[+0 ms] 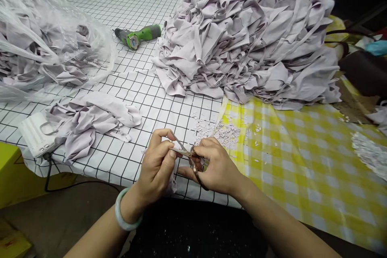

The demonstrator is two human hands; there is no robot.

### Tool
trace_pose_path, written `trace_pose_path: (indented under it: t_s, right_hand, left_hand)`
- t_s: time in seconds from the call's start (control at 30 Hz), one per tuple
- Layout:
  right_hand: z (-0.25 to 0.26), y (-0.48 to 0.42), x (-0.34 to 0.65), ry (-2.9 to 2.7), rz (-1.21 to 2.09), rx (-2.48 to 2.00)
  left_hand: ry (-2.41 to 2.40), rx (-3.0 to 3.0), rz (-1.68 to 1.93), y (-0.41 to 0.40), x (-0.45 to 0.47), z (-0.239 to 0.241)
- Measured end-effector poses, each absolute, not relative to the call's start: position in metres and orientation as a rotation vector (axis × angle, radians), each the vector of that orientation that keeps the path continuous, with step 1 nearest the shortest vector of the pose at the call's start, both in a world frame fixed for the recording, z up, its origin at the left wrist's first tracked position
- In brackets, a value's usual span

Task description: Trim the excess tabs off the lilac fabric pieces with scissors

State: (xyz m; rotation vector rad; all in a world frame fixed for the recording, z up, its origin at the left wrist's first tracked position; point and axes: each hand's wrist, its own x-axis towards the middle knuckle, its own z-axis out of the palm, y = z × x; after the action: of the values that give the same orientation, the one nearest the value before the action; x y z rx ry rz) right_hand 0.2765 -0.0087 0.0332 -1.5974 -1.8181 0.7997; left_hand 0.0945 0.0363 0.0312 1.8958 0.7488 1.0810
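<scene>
My right hand is closed around the handles of a small pair of scissors, whose blades stand apart and point left. Between finger and thumb, my left hand pinches a pale lilac piece of fabric; most of it is hidden behind the hand, and a bit shows below. The blades reach the left fingertips, around the pinched edge. Just beyond the hands lies a scatter of tiny fabric snippets. To the left, a few loose lilac fabric pieces rest in a small heap.
A large pile of lilac fabric pieces covers the back right. More fabric fills a clear plastic bag at left. A green and grey cordless tool lies between them. A white box with a cable sits at the table's left edge.
</scene>
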Motion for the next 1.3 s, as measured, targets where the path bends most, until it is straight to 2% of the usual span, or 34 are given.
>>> trace_pose_path:
  t_s: [0.83, 1.1, 1.3]
  right_hand:
    - [0.029, -0.021, 0.279, -1.732, 0.751, -1.602]
    - [0.013, -0.047, 0.3, -1.562, 0.786, -1.805]
    - [0.004, -0.066, 0.327, -1.338, 0.948, -2.058]
  left_hand:
    - [0.674, 1.871, 0.982, 0.032, 0.106, 0.032]
    - [0.504, 1.922, 0.82, 0.038, 0.134, 0.021]
    - [0.526, 1.889, 0.702, 0.043, 0.149, 0.016]
